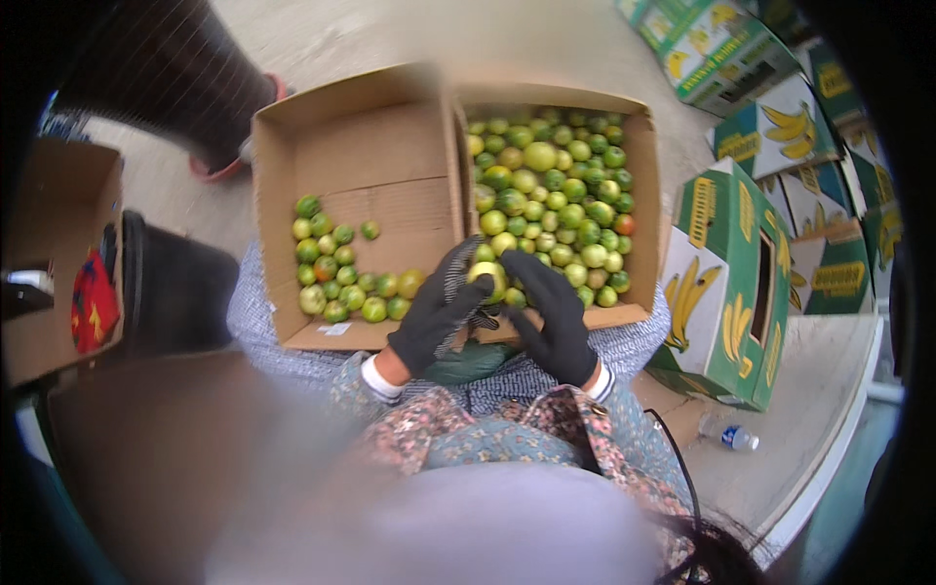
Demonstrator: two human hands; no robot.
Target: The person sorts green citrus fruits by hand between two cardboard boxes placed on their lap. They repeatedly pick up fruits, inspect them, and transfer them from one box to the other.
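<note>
Two cardboard compartments sit side by side across the lap. The right box [642, 212] is filled with green and yellowish tomatoes [572, 216], a few turning orange. The left box [365, 150] has several green tomatoes [352, 296] along its left and near sides, with bare cardboard beyond. My left hand [442, 314], in a black glove, is at the near end of the divider, its thumb and fingers around a larger yellow-green tomato [488, 276]. My right hand [553, 318], also black-gloved, curves over the right box's near edge, fingers apart, close to that tomato.
Printed banana cartons [720, 292] are stacked at the right. A plastic bottle [735, 436] lies near them. At the left are a black bin [175, 285] and another cardboard box [62, 190]. A person's dark-clothed legs [175, 80] stand beyond the left box.
</note>
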